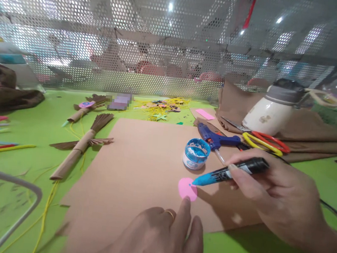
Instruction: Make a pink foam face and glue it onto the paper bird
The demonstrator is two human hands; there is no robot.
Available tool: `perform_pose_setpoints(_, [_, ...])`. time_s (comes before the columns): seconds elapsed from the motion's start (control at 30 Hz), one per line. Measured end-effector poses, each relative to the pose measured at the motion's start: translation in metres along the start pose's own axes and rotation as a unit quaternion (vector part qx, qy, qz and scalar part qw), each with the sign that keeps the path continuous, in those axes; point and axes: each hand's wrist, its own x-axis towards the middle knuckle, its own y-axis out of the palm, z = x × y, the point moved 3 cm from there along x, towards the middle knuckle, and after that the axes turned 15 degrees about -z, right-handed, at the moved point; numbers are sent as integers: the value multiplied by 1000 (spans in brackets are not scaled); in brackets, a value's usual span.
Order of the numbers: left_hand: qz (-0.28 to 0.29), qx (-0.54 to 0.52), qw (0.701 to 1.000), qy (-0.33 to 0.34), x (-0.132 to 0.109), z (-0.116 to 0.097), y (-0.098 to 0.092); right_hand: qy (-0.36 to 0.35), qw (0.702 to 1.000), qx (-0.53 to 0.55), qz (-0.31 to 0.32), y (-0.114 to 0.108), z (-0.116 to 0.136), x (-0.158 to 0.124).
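Note:
In my right hand, closed around its black barrel, is a marker whose front end is coated in blue. Its tip meets or hovers just over a small pink paper piece, where a few blue dots show. My left hand lies on the brown paper sheet, index finger stretched out and pressing the pink piece's lower edge; its other fingers are loosely bent and hold nothing. Just behind the marker stands an open jar of blue paint, with blue smeared on its rim.
A blue glue gun and scissors lie behind my right hand, near a white bottle and folded brown cloth. Two rolled-paper figures lie left. Yellow string scraps sit at the back, before a perforated screen.

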Motion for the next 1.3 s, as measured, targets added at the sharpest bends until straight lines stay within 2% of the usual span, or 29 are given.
perform_pose_setpoints(0.13, [1, 8, 1000, -2, 1, 2, 1, -5, 1000, 14, -5, 3, 2, -1])
perform_pose_setpoints(0.3, [-4, 1, 1000, 2, -1, 2, 3, 11, 999, 36, 16, 7, 1, -3])
perform_pose_setpoints(0.5, [33, -14, 999, 29, -2, -3, 0, 0, 999, 30, 37, 8, 0, -6])
perform_pose_setpoints(0.67, [44, 11, 999, 19, 1, -2, -3, -14, 999, 18, 39, 7, 3, -5])
perform_pose_setpoints(0.83, [51, -10, 998, 35, 2, -1, -4, -3, 999, 13, 43, 7, 3, -5])
perform_pose_setpoints(0.97, [47, -8, 999, 0, 3, 0, -6, 7, 999, 16, 29, 8, 2, -4])
perform_pose_setpoints(1.07, [64, -23, 997, 23, 4, -1, -6, 5, 999, 16, 30, 7, 2, -4])
perform_pose_setpoints(1.3, [62, -1, 998, 25, 3, -3, -7, 6, 999, 29, 41, 7, 2, -6])
